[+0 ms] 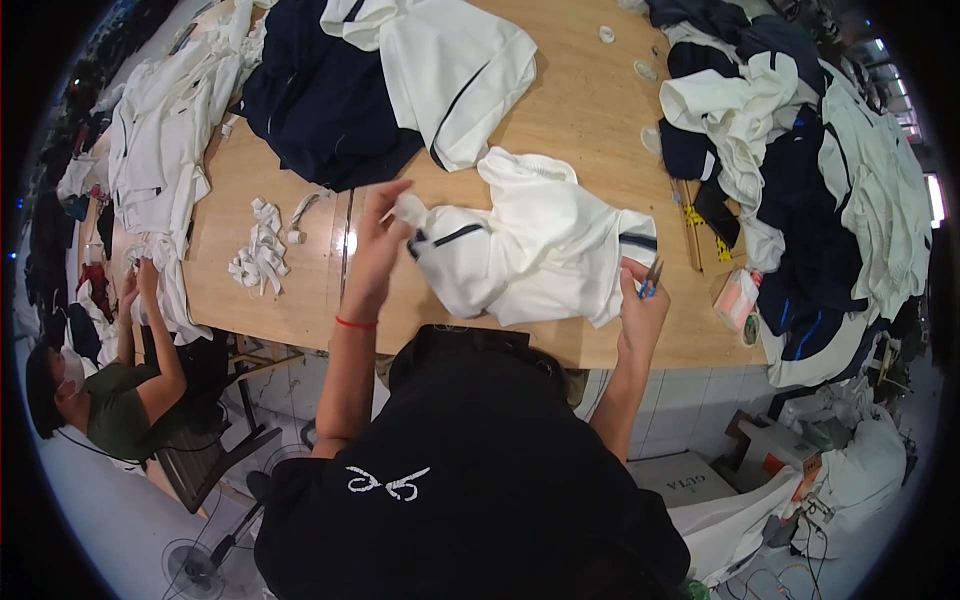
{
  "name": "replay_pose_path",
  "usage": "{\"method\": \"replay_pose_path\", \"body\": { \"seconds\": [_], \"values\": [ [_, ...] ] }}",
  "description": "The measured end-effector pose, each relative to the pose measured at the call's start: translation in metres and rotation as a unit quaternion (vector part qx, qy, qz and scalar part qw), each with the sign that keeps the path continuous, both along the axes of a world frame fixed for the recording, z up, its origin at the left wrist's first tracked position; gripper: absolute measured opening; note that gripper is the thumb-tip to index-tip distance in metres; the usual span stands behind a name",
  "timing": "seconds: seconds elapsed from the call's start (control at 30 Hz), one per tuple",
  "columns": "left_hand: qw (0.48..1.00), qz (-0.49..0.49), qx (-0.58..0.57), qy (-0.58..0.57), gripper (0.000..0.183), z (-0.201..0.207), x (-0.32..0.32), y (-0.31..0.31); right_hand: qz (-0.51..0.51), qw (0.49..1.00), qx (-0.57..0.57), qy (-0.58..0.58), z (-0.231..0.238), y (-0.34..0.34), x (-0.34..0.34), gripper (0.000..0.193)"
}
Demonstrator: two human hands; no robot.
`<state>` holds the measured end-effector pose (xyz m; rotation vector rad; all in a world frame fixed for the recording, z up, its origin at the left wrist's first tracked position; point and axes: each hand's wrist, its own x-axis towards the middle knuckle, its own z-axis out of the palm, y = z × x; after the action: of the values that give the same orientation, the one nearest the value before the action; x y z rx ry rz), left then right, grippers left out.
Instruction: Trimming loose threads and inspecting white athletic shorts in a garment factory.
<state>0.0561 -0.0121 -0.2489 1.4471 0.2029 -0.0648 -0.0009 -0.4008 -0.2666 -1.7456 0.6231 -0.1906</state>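
Observation:
A white garment [545, 235] with dark navy stripes lies bunched on the table in front of me. My left hand [376, 238], a red string round its wrist, is raised at the garment's left end. A bit of white cloth sits between its thumb and fingers, slightly blurred. On the right, my right hand [643, 305] holds small thread snips [650, 281] with blue on them, their blades pointing away from me. Its fingers also rest against the garment's right edge, beside a navy-striped band; part of them is hidden by cloth.
Navy and white garments [330, 100] lie across the table's far side. White cloth scraps [260, 250] are at left. More garments [810, 220] pile up at right, near a small pink-and-white box [737, 298]. A masked person [130, 400] sits at far left, handling white cloth.

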Motion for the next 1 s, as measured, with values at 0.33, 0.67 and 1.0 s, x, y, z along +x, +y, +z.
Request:
{"method": "replay_pose_path", "body": {
  "seconds": [0.33,0.67,1.0],
  "values": [
    [0.967,-0.138,0.213,-0.006,0.042,-0.050,0.073,-0.135,0.062,0.997,-0.010,0.037,-0.063,-0.019,0.039,0.044],
    [0.881,-0.419,0.095,-0.198,0.030,0.102,0.028,-0.018,-0.058,0.942,0.213,-0.253,0.014,-0.118,-0.016,0.022],
    [0.980,-0.061,0.174,-0.074,0.021,-0.003,0.024,-0.034,-0.097,0.994,0.044,-0.023,-0.002,-0.038,0.006,0.015]
  ]
}}
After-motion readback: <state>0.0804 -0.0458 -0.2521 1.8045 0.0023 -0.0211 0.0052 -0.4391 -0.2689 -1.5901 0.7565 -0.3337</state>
